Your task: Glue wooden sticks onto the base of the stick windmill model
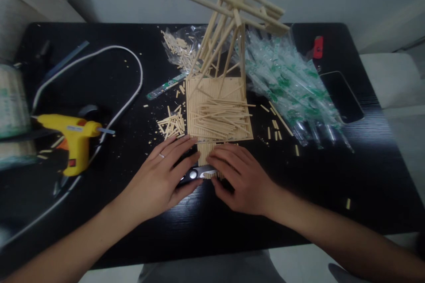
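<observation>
My left hand point(168, 166) lies low over the table with its fingers stretched out, their tips by the left edge of a narrow strip of wooden sticks point(206, 152). My right hand point(244, 174) is on the strip's right side, fingers bent and thumb apart. Between the hands, scissors point(193, 174) lie crosswise at the strip's near end; their handles are partly hidden by my left hand. Just beyond is a square panel of sticks point(217, 86) with a heap of loose sticks point(222, 117) on top. Behind it rises a frame of crossed sticks point(229, 6).
A yellow glue gun point(78, 135) with a white cord point(141, 73) is at left. Short stick pieces point(171, 124) lie beside the panel. Plastic-wrapped packets point(285, 79), a phone point(341, 97) and a red object point(318, 47) are at right. A bag of pieces point(181, 48) sits behind.
</observation>
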`<state>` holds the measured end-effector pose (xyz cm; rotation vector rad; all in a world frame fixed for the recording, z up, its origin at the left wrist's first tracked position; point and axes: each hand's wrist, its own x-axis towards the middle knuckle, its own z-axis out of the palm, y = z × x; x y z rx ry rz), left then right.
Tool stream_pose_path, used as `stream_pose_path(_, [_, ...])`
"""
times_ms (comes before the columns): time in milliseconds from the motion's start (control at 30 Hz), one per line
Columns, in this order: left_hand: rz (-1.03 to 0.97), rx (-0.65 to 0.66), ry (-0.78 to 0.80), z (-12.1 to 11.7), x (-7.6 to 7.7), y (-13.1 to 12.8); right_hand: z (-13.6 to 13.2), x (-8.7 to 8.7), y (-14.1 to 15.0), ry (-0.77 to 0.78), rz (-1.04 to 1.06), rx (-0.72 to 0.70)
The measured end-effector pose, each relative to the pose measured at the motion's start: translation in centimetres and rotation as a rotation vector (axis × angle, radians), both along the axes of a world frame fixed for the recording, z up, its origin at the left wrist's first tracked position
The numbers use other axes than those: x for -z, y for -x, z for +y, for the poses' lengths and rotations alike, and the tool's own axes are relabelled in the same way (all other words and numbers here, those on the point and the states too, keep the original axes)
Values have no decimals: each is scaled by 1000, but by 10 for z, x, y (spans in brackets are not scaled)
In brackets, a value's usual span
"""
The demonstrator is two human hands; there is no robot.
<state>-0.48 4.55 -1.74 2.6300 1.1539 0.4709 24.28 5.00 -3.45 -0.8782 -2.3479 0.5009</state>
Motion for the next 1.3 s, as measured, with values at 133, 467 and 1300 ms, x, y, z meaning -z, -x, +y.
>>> stream_pose_path(133, [-1,-6,8,-1,0,0,0,0,0,1,1,2])
stream_pose_path(467, [-4,-11,18,-1,0,1,0,1,-1,44,33,20])
stream_pose_path(1300, [-7,-3,30,-1,0,2,-3,5,-3,54,-5,24])
